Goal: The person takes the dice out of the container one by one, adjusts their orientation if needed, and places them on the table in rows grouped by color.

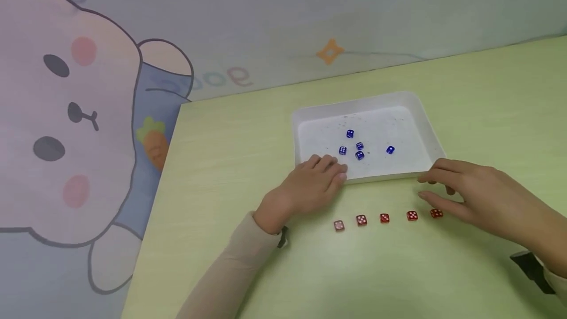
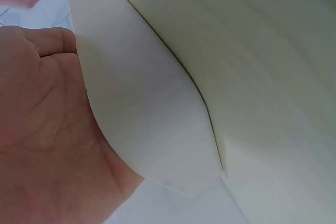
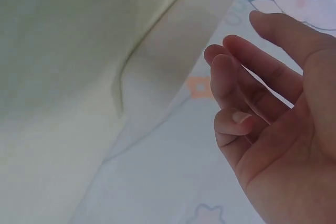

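While left hand (image 1: 316, 178) touches tray (image 1: 305, 112) edge — seemingly — right hand (image 1: 474, 193) hovers.

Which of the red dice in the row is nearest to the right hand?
The rightmost red die, at the end of the row, lies just under the right hand's fingertips; the other four sit farther left.
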